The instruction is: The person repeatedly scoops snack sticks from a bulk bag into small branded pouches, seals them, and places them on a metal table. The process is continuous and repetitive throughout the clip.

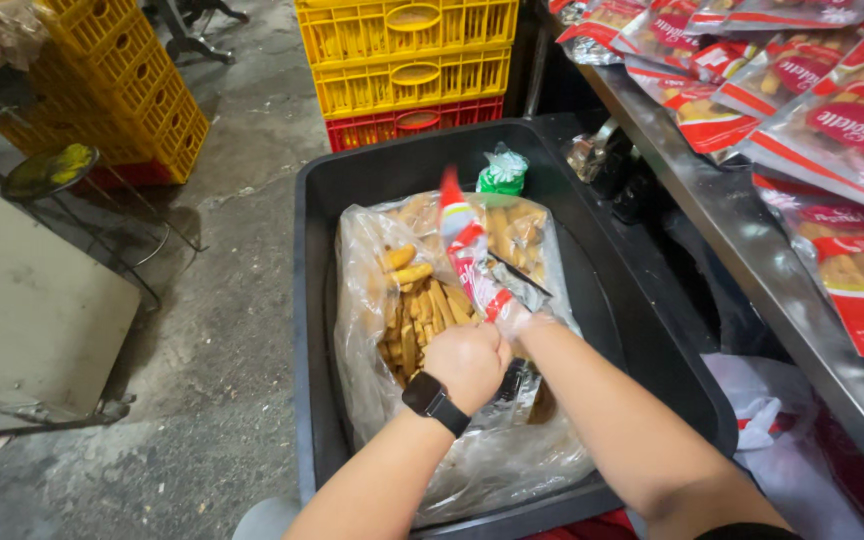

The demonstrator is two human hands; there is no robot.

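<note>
Both hands (467,360) apparently clenched on red-white wrapper (467,250), upright above biscuit bag (402,300).

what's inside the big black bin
A large clear plastic bag of golden biscuits fills the black bin, with a small green packet behind. The bin's bottom is covered.

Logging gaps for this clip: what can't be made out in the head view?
- Right hand: motion-blurred, partly behind the left hand; its grip is unclear.
- Red-and-white packet: upper end smeared by motion.
- Clear bag of biscuits: lower part hidden by both arms.
- Black bin: near rim cut off by bottom edge.
</note>
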